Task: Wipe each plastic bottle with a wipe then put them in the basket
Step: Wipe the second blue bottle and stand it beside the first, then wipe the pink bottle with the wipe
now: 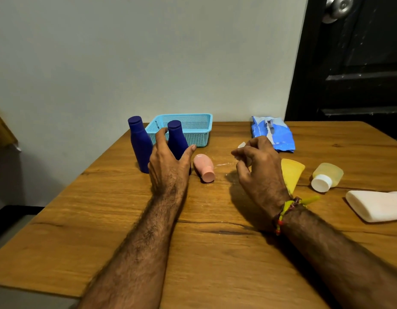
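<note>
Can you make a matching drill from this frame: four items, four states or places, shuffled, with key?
Items:
1. small pink plastic bottle
2. light blue plastic mesh basket
3. blue wipes packet
4. clear yellowish bottle with white cap

States or places:
A. torn open, at the table's far edge
B. lying on its side between the two hands
C. lying on its side, right of the right hand
D. behind two upright dark blue bottles

Pairs: 1-B, 2-D, 3-A, 4-C

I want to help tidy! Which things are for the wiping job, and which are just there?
For the job: two blue bottles, pink bottle, yellow bottles, white bottle, wipe, wipes pack, basket.

Just there: door, doorknob.
</note>
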